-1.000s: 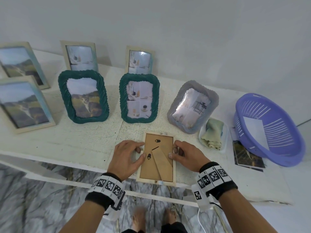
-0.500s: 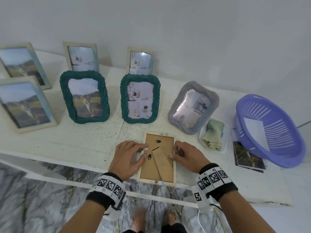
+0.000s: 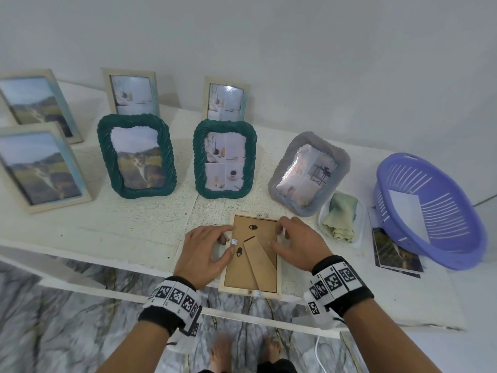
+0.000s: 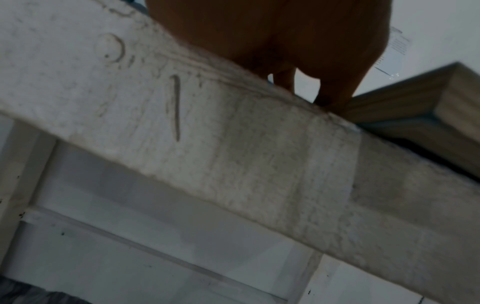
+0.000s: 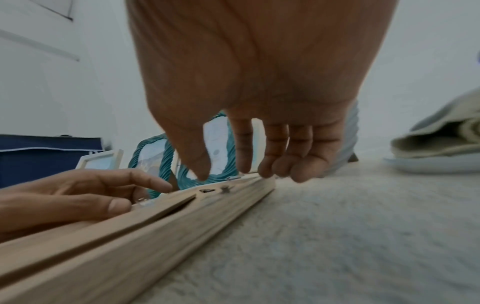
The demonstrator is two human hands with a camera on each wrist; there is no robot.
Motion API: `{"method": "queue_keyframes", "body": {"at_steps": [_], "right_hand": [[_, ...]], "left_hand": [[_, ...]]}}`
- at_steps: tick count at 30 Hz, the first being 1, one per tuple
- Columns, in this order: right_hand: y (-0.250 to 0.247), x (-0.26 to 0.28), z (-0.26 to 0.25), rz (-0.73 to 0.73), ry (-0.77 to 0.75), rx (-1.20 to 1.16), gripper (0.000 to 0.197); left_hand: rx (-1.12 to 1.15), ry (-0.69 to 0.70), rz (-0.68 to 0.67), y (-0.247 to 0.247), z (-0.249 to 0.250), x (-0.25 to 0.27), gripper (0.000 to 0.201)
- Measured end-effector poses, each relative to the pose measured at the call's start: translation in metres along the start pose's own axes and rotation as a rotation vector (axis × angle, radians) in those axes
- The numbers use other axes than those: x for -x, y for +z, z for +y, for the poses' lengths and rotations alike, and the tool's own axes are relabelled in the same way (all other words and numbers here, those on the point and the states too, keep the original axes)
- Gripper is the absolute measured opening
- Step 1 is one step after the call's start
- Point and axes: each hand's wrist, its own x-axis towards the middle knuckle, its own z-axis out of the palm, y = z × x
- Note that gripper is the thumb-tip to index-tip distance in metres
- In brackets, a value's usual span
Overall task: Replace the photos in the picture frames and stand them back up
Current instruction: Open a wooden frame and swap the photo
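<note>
A light wooden picture frame (image 3: 279, 267) lies face down at the table's front edge, its brown backing board (image 3: 242, 273) and folded stand leg facing up. My left hand (image 3: 227, 242) rests on its left side, with the thumb on the backing near a black turn clip (image 3: 238, 251) and the index finger by a small tab on the rail. My right hand (image 3: 277, 232) touches the right rail with its fingertips, thumb on the backing. The right wrist view shows the right hand (image 5: 233, 172) hanging over the frame (image 5: 155, 236) and the left hand (image 5: 116, 195) lying flat.
Two green frames (image 3: 135, 154) (image 3: 224, 162), a grey frame (image 3: 309, 170) and several wooden ones stand behind. At the right are a cloth in a white dish (image 3: 341, 216), loose photos (image 3: 395, 251) and a purple basket (image 3: 430, 211). The frame's near end overhangs the table edge (image 4: 233, 154).
Both hands stay on the frame. The right fingertips have crept a little toward the far end of the right rail. The frame has not moved.
</note>
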Motion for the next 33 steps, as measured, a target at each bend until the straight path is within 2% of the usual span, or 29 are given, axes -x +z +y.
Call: {"method": "queue_keyframes", "body": {"at_steps": [3, 6, 13, 23, 30, 33], "right_hand": [[0.004, -0.01, -0.011, 0.106, -0.065, 0.032, 0.038], [0.007, -0.022, -0.016, 0.045, -0.054, 0.068, 0.05], [0.008, -0.024, -0.016, 0.04, -0.025, -0.008, 0.04], [0.01, -0.013, -0.01, -0.056, 0.029, -0.16, 0.052], [0.01, -0.005, -0.014, -0.083, 0.021, -0.135, 0.053], [0.008, 0.001, -0.019, -0.051, 0.025, -0.151, 0.05]], "left_hand": [[-0.005, -0.006, 0.002, 0.001, -0.001, -0.001, 0.04], [-0.008, -0.005, 0.006, 0.001, -0.002, -0.001, 0.039], [-0.003, -0.002, 0.012, 0.002, -0.001, -0.002, 0.039], [-0.011, 0.001, 0.012, 0.002, -0.002, -0.002, 0.04], [-0.013, -0.007, 0.002, 0.0, -0.001, -0.003, 0.041], [-0.012, -0.011, -0.002, 0.0, -0.002, -0.002, 0.041]]}}
